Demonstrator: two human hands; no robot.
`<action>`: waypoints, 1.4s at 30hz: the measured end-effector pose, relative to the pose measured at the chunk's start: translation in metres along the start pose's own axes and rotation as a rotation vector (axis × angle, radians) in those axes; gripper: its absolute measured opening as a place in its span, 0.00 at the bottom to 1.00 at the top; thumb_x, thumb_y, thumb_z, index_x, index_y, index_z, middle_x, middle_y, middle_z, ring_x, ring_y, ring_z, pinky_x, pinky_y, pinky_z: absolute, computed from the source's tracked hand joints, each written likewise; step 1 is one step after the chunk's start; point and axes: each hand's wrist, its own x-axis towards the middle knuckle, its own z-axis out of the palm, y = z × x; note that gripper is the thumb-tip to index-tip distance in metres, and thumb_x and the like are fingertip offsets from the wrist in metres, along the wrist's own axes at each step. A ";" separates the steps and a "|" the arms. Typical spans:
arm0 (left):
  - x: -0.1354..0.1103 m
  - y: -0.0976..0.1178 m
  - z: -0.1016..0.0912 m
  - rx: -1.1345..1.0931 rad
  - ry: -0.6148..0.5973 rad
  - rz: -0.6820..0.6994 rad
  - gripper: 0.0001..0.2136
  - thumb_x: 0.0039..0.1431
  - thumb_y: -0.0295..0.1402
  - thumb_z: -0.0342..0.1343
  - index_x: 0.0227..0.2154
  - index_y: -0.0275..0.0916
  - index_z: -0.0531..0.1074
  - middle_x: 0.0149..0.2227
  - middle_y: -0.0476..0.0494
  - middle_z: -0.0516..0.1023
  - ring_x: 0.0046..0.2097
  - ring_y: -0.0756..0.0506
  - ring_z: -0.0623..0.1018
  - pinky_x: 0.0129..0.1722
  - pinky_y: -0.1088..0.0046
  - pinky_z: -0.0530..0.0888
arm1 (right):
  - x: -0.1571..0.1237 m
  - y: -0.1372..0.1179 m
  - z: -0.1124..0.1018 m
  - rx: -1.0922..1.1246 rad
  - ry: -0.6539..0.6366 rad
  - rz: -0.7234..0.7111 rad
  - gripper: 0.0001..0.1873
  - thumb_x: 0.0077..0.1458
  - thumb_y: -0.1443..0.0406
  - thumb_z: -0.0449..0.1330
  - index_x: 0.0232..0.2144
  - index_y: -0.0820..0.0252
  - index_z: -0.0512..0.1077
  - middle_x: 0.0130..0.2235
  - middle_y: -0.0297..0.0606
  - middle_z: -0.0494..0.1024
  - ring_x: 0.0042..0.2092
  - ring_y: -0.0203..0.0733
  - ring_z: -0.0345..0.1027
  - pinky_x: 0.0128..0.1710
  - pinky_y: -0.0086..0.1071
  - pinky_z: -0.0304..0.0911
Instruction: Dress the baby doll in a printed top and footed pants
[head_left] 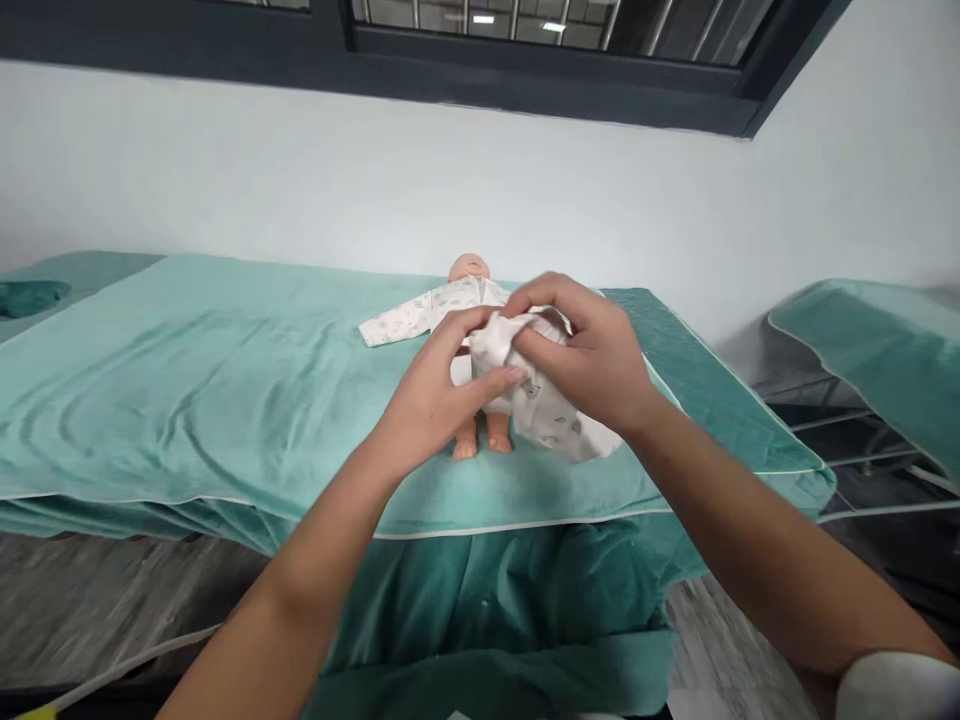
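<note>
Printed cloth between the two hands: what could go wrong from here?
The cloth is bunched between the left hand and right hand, its lower part loose, so it might twist or slip. The hands hide much of the doll, so a bump could go unnoticed. Its feet point toward the bed's front edge; a tug might drag it closer.

Left hand (431, 400) and right hand (596, 350) pinch white cloth (555, 415)
Doll (456, 297) lies behind the fingers (551, 289), 2 feet (466, 440) showing below them.
</note>
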 end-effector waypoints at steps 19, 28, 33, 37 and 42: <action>0.008 0.036 -0.036 -0.232 0.179 0.105 0.07 0.63 0.38 0.59 0.40 0.42 0.73 0.39 0.47 0.76 0.51 0.42 0.78 0.47 0.67 0.76 | 0.017 -0.025 -0.007 0.543 -0.355 0.126 0.18 0.54 0.49 0.68 0.33 0.55 0.73 0.29 0.31 0.74 0.32 0.38 0.71 0.30 0.31 0.65; 0.002 0.029 -0.053 -0.264 0.119 -0.107 0.14 0.56 0.45 0.64 0.37 0.40 0.74 0.33 0.46 0.78 0.40 0.42 0.80 0.35 0.72 0.75 | 0.022 -0.002 0.001 0.544 -0.115 0.147 0.21 0.54 0.49 0.68 0.26 0.58 0.69 0.28 0.31 0.68 0.31 0.34 0.62 0.30 0.30 0.58; -0.005 0.029 -0.047 0.058 -0.269 -0.284 0.15 0.49 0.44 0.69 0.32 0.38 0.76 0.31 0.47 0.78 0.34 0.44 0.78 0.31 0.72 0.72 | 0.018 0.003 0.010 0.638 -0.056 0.219 0.21 0.55 0.47 0.66 0.28 0.55 0.67 0.28 0.30 0.67 0.30 0.35 0.60 0.29 0.30 0.58; 0.004 0.018 -0.034 -0.237 0.003 -0.208 0.16 0.55 0.45 0.65 0.38 0.38 0.76 0.36 0.45 0.80 0.40 0.43 0.80 0.39 0.70 0.76 | 0.012 0.011 0.018 0.657 -0.243 0.277 0.22 0.57 0.45 0.64 0.27 0.56 0.67 0.26 0.29 0.66 0.28 0.34 0.60 0.28 0.29 0.57; 0.022 -0.006 -0.027 -0.482 0.204 -0.251 0.18 0.56 0.47 0.63 0.41 0.37 0.75 0.35 0.43 0.81 0.43 0.41 0.82 0.44 0.66 0.78 | 0.005 0.021 0.024 0.595 -0.690 0.329 0.20 0.54 0.48 0.67 0.33 0.59 0.75 0.32 0.33 0.75 0.33 0.37 0.68 0.32 0.29 0.62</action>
